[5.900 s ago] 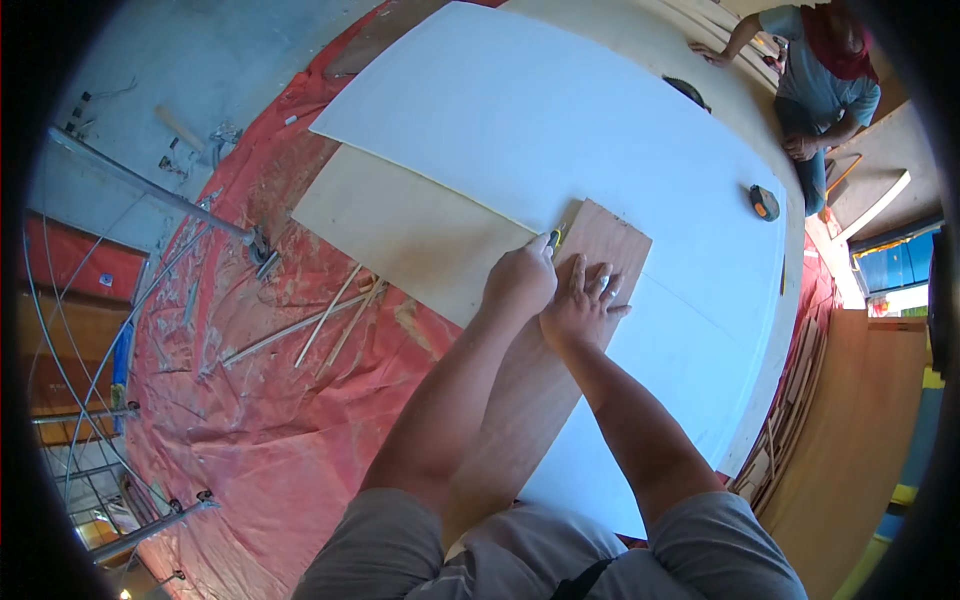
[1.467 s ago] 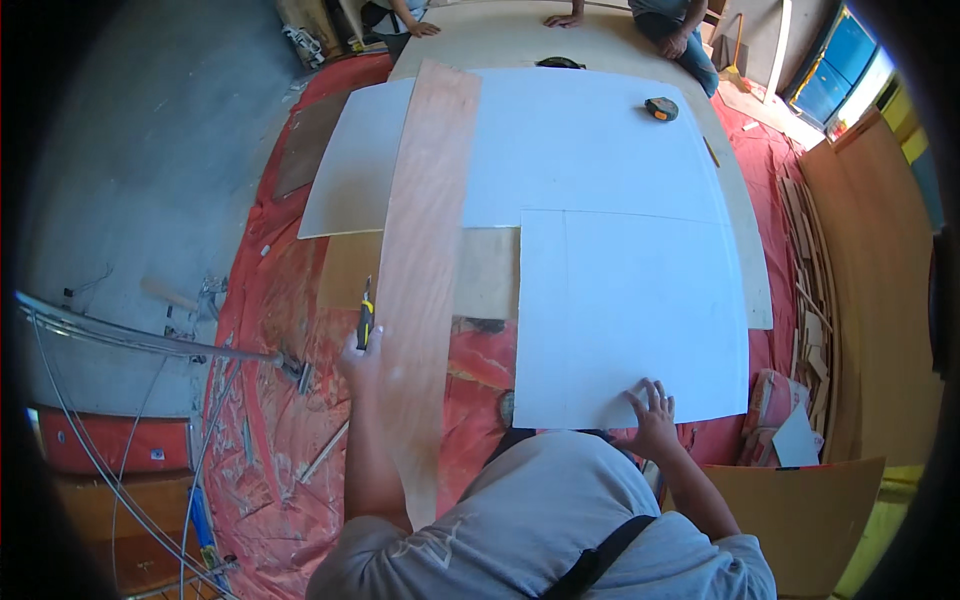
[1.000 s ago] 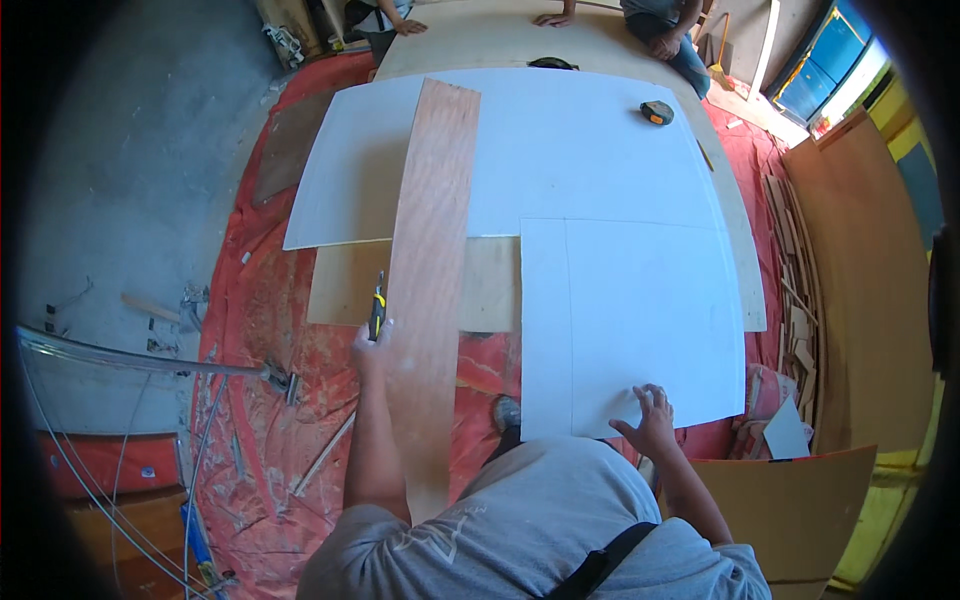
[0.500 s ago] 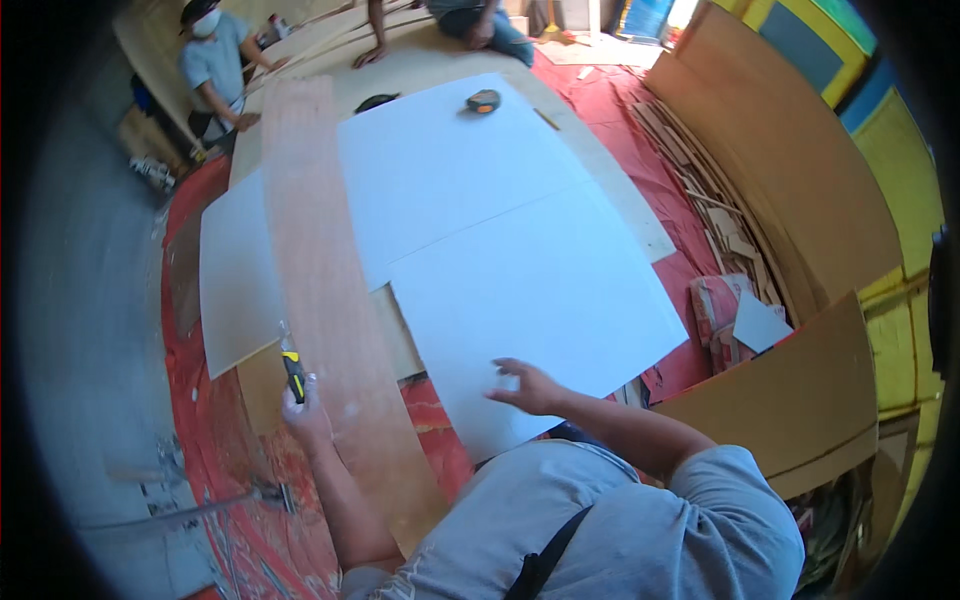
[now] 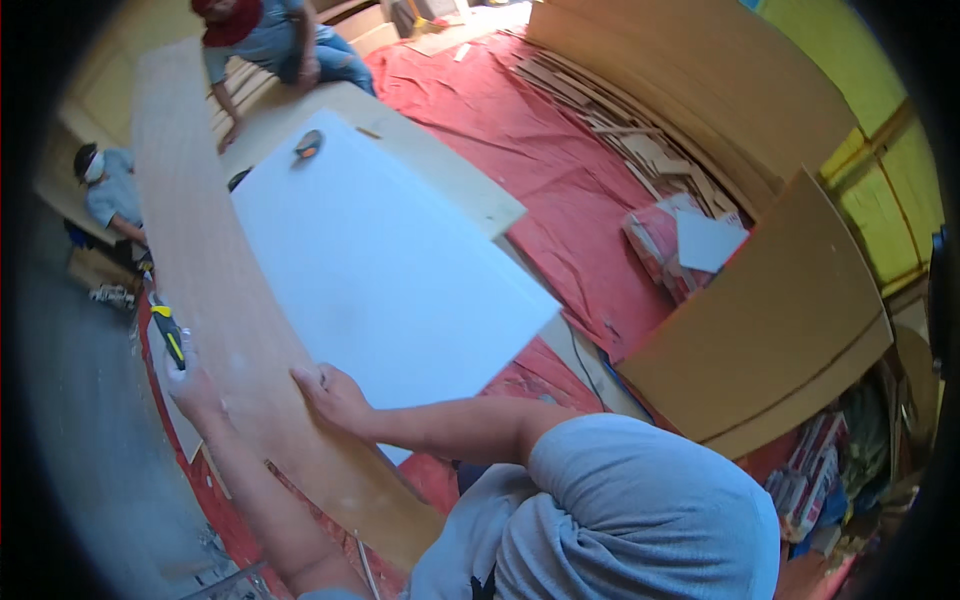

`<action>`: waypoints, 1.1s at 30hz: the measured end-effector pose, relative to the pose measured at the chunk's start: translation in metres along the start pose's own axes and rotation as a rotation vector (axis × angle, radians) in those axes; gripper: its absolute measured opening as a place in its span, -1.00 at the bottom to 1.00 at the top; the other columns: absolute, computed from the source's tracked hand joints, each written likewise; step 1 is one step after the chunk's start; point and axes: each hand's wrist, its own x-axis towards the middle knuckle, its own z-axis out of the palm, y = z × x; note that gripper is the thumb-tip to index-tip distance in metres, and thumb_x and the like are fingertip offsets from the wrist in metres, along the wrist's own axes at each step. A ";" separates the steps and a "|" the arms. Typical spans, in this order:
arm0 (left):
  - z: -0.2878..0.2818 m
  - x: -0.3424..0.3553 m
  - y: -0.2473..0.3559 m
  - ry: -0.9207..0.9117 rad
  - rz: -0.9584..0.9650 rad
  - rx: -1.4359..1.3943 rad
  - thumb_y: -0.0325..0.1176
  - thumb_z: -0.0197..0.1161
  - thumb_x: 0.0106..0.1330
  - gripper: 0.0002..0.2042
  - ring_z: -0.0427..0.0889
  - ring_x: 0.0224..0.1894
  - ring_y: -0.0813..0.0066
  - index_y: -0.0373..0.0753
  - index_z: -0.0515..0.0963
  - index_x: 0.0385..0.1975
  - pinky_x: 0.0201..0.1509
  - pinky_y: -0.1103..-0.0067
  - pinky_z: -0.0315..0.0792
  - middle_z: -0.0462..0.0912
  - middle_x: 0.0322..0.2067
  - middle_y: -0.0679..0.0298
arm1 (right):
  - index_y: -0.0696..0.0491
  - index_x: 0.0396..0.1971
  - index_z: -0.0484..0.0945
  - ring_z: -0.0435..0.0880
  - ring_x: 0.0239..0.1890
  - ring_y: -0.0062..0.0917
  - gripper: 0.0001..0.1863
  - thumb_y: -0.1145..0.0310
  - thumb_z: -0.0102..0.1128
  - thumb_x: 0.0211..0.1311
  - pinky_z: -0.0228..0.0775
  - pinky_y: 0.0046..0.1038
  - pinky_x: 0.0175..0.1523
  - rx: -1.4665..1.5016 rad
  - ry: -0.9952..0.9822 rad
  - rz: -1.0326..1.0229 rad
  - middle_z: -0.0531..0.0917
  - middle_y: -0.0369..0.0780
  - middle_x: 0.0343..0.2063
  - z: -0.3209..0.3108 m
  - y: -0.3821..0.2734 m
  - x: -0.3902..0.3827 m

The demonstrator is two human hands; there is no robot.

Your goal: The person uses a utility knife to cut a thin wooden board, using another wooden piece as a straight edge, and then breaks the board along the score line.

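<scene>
A long plywood strip (image 5: 205,230) runs from near my body up toward the far left. At its left edge is my left hand (image 5: 194,388), closed around a black and yellow utility knife (image 5: 168,335) and against the strip. My right hand (image 5: 338,400) grips the strip's right edge, thumb on top, its other fingers hidden below. Under and beside the strip lies a large white sheet (image 5: 370,270). A tape measure (image 5: 309,145) rests on the sheet's far corner.
A person with a red head covering (image 5: 250,40) leans at the far worktop; a masked person (image 5: 112,195) stands far left. Red tarp (image 5: 560,210) covers the floor. To the right are wood offcuts (image 5: 640,150), a wrapped bag (image 5: 655,245) and a leaning brown board (image 5: 760,320).
My right hand has moved left from over the white sheet and taken hold of the strip's edge. The strip appears lifted and shifted left, with my view turned right.
</scene>
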 end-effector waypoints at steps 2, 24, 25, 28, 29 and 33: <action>0.010 -0.013 0.030 -0.036 -0.002 0.030 -0.04 0.25 0.48 -0.51 0.62 -0.11 0.38 -0.35 0.56 0.16 0.07 0.44 0.46 0.70 -0.12 0.16 | 0.29 -0.17 0.57 0.67 -0.11 0.06 -0.22 -0.30 -0.05 0.44 0.46 -0.10 0.08 -0.036 0.019 0.004 0.66 0.21 -0.26 -0.031 -0.019 0.000; 0.016 -0.445 -0.040 -0.534 -0.629 0.321 0.05 0.35 0.30 -0.53 0.69 -0.25 -0.03 -0.30 0.54 -0.13 -0.18 0.21 0.52 0.66 -0.33 -0.04 | 0.29 -0.37 0.60 0.58 -0.37 -0.26 -0.22 -0.24 -0.17 0.53 0.40 -0.23 -0.13 -0.726 0.427 -0.152 0.60 0.01 -0.50 -0.502 -0.066 0.112; 0.012 -0.452 -0.040 -0.551 -0.682 0.336 0.05 0.35 0.30 -0.53 0.70 -0.25 -0.04 -0.29 0.54 -0.15 -0.18 0.21 0.52 0.67 -0.34 -0.03 | 0.29 -0.35 0.60 0.59 -0.37 -0.24 -0.23 -0.23 -0.18 0.54 0.40 -0.22 -0.13 -0.777 0.453 -0.172 0.62 0.03 -0.49 -0.518 -0.066 0.120; -0.006 -0.461 -0.031 -0.505 -0.672 0.399 0.05 0.35 0.30 -0.55 0.70 -0.28 -0.04 -0.28 0.51 -0.18 -0.20 0.20 0.52 0.66 -0.38 0.01 | 0.28 -0.29 0.64 0.66 -0.31 -0.16 -0.23 -0.23 -0.20 0.55 0.43 -0.17 -0.08 -0.783 0.463 -0.220 0.69 0.08 -0.40 -0.553 -0.066 0.116; -0.005 -0.459 -0.025 -0.501 -0.652 0.374 0.04 0.35 0.30 -0.55 0.70 -0.29 -0.04 -0.27 0.51 -0.17 -0.21 0.20 0.52 0.66 -0.39 0.01 | 0.24 -0.27 0.68 0.70 -0.28 -0.19 -0.24 -0.23 -0.20 0.55 0.46 -0.18 -0.08 -0.848 0.502 -0.227 0.72 0.07 -0.37 -0.572 -0.059 0.115; -0.001 -0.431 -0.018 -0.483 -0.625 0.300 0.01 0.37 0.29 -0.56 0.71 -0.28 -0.05 -0.26 0.50 -0.14 -0.21 0.17 0.53 0.68 -0.37 0.01 | 0.22 -0.19 0.65 0.65 -0.31 -0.31 -0.31 -0.17 -0.19 0.59 0.46 -0.27 -0.09 -0.957 0.410 -0.123 0.67 -0.04 -0.40 -0.601 -0.040 0.087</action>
